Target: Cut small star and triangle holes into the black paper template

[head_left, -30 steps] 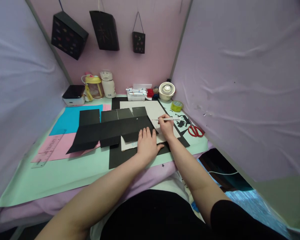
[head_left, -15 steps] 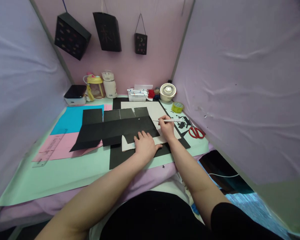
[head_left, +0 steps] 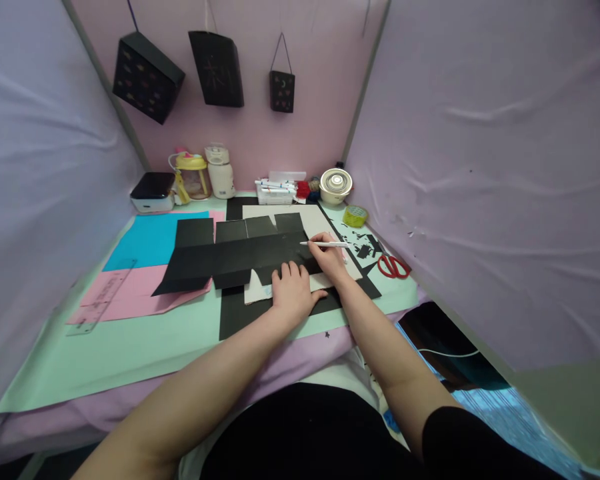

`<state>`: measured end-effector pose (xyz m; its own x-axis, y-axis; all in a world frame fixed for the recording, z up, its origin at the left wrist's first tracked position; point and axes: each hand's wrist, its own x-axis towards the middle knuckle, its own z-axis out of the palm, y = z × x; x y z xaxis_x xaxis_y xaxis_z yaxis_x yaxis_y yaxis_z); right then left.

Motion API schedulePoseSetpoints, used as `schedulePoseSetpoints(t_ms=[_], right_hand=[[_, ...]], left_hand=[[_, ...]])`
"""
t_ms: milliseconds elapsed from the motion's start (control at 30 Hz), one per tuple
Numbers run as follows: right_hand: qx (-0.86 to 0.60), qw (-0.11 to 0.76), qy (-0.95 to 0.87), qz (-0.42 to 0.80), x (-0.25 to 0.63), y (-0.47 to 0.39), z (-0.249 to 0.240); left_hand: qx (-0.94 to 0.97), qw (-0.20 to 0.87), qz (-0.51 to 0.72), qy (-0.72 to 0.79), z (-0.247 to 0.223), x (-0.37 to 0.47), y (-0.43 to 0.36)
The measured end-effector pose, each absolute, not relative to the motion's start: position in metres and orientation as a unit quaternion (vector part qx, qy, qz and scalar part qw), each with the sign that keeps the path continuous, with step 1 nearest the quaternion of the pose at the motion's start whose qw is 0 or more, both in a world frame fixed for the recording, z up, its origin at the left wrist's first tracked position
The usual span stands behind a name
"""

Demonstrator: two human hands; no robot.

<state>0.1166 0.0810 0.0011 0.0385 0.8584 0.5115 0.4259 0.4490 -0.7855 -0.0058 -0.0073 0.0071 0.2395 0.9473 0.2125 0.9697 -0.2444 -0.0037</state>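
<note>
A long piece of black card (head_left: 240,257) with flaps along its edges lies across the table, creased lengthwise. My left hand (head_left: 293,293) rests flat on the card's near edge with the fingers spread. My right hand (head_left: 327,257) grips a slim white pen-like tool (head_left: 333,244); whether it is a pen or a craft knife I cannot tell. Its tip points left over the right end of the card. Beneath the card lie a whitish board (head_left: 260,292) and a larger black sheet (head_left: 235,323).
Red-handled scissors (head_left: 393,267), black paper scraps (head_left: 364,251) and yellow-green tape (head_left: 355,216) lie at the right. A clear ruler (head_left: 105,297) rests on pink paper beside blue paper (head_left: 155,237). Behind stand a pen box (head_left: 275,195), a white bottle (head_left: 221,173) and a lidded bowl (head_left: 336,185).
The black card has slid a little to the right under my left hand. The tool's tip has shifted slightly left and now lies over the card's right end.
</note>
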Motion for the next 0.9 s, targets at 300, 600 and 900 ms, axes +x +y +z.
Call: schedulePoseSetpoints(t_ms=[300, 600, 900], right_hand=[[-0.513, 0.550, -0.629, 0.197, 0.1188, 0.0842, -0.0024], [-0.500, 0.562, -0.621, 0.220, 0.1166, 0.0849, -0.0036], [-0.483, 0.571, -0.621, 0.235, 0.1202, 0.0894, -0.0048]], left_hand=[[-0.782, 0.061, -0.075, -0.616, 0.0044, -0.0057, -0.0058], [-0.783, 0.053, -0.077, -0.615, 0.0056, -0.0054, -0.0064], [-0.782, 0.048, -0.072, -0.617, 0.0067, -0.0057, -0.0066]])
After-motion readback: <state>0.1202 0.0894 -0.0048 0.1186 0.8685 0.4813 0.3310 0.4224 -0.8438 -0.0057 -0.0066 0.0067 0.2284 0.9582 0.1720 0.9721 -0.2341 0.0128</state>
